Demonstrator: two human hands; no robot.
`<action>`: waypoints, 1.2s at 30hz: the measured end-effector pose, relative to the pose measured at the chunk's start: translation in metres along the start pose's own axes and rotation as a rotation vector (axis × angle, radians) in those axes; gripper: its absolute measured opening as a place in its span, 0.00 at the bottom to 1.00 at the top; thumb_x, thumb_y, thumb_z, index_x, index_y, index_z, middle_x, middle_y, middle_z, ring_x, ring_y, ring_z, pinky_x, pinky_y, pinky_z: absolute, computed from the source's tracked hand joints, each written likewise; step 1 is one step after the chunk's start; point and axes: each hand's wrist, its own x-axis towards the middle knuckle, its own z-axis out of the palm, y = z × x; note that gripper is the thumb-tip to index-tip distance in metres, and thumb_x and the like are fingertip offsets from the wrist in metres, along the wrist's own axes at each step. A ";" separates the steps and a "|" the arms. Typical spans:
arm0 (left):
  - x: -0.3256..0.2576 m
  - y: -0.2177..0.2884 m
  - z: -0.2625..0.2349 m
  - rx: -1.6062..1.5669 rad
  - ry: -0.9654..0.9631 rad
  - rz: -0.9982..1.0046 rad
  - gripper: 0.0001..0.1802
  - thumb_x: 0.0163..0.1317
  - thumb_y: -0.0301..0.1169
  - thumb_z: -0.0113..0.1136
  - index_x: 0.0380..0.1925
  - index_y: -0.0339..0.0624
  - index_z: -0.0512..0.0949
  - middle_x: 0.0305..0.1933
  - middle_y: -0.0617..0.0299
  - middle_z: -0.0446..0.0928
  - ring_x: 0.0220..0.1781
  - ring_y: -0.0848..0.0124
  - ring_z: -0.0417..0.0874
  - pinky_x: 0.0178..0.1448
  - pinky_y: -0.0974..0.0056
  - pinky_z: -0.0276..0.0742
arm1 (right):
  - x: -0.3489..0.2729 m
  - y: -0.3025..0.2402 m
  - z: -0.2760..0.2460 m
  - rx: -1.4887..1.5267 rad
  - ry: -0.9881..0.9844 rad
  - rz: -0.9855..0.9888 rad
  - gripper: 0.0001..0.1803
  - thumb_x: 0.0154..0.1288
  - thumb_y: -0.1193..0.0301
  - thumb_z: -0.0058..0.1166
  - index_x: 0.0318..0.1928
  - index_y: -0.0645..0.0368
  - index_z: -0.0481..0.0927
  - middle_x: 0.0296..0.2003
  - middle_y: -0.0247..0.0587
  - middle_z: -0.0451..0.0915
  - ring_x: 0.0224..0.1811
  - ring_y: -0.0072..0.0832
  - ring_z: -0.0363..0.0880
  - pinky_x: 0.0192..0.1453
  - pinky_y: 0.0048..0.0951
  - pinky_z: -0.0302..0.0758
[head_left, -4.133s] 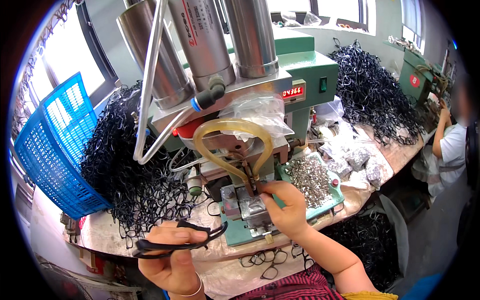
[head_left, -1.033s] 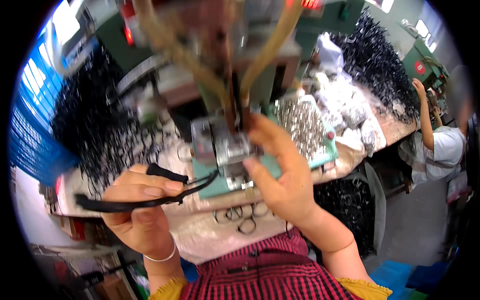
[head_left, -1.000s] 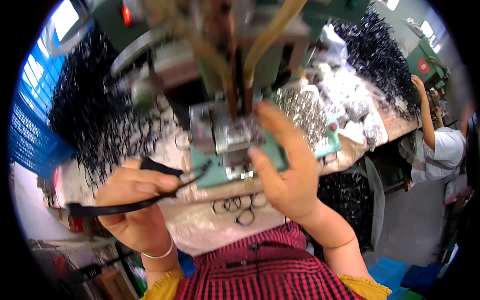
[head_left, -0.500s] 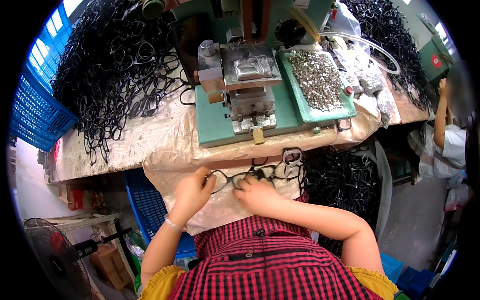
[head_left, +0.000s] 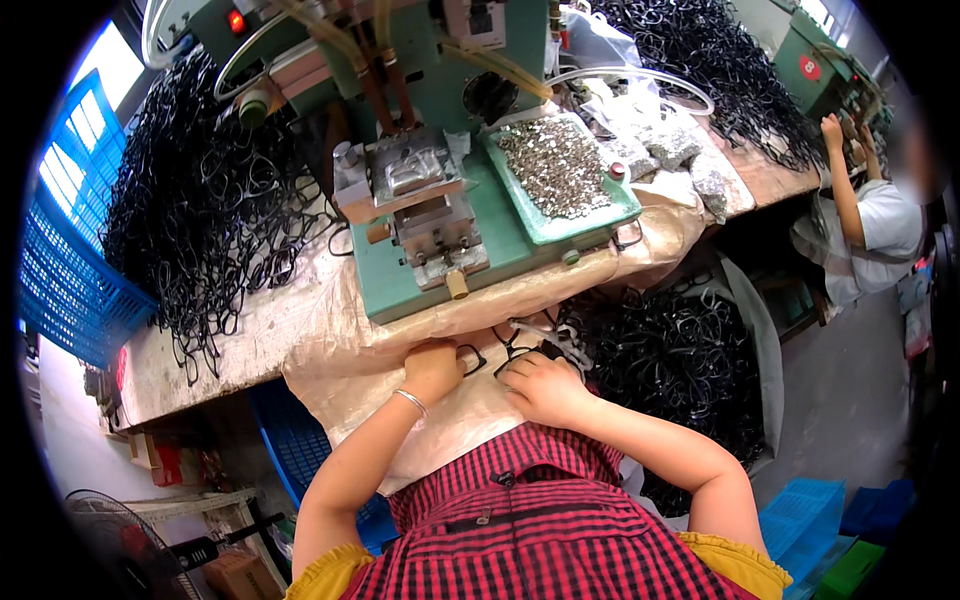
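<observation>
Over the tan sheet on my lap, my left hand (head_left: pixel 434 370) is closed with its fingers curled under, gripping a black eyeglass frame (head_left: pixel 472 358) whose rim shows at the fingertips. Close by on the right, my right hand (head_left: pixel 548 390) bends its fingers over the black eyeglass frames lying there; its thumb and fingertips are pressed on a rim and partly hide it. More eyeglass frames (head_left: pixel 516 345) lie just beyond that hand, overlapping, so I cannot tell where one ends. A small dark piece shows beside the right knuckles.
Ahead stands a green machine with a metal fixture (head_left: pixel 435 225) and a green tray (head_left: pixel 625 205) of small metal parts. Black frames are heaped on the bench (head_left: pixel 190 385) at left and in a sack (head_left: pixel 770 370) at right. A blue basket (head_left: pixel 80 290) leans far left; a person (head_left: pixel 890 230) works at right.
My view has turned, so the machine appears further left. The left hand has rolled over toward the right hand, covering more of the eyeglass frame. The right hand stays over the frames.
</observation>
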 end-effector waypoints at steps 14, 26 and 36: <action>0.023 0.161 -0.175 -1.826 -0.184 0.021 0.13 0.76 0.40 0.52 0.33 0.47 0.76 0.15 0.72 0.65 0.15 0.79 0.62 0.21 0.70 0.58 | -0.100 0.088 -0.056 -0.463 -0.061 0.482 0.24 0.50 0.66 0.67 0.51 0.53 0.83 0.55 0.35 0.80 0.64 0.42 0.74 0.48 0.44 0.82; 0.069 0.254 -0.172 -1.161 -0.299 0.238 0.06 0.69 0.29 0.63 0.40 0.37 0.82 0.22 0.73 0.72 0.21 0.84 0.67 0.26 0.75 0.58 | -0.159 0.156 -0.091 -0.337 0.209 0.784 0.15 0.48 0.56 0.65 0.36 0.47 0.89 0.42 0.29 0.85 0.54 0.35 0.78 0.53 0.42 0.79; 0.161 0.350 -0.065 -0.224 -0.103 0.629 0.15 0.64 0.35 0.61 0.47 0.37 0.83 0.37 0.45 0.85 0.41 0.50 0.87 0.48 0.51 0.81 | -0.252 0.193 -0.170 -0.244 -0.017 1.120 0.17 0.51 0.57 0.62 0.42 0.44 0.89 0.44 0.32 0.86 0.55 0.37 0.78 0.54 0.46 0.76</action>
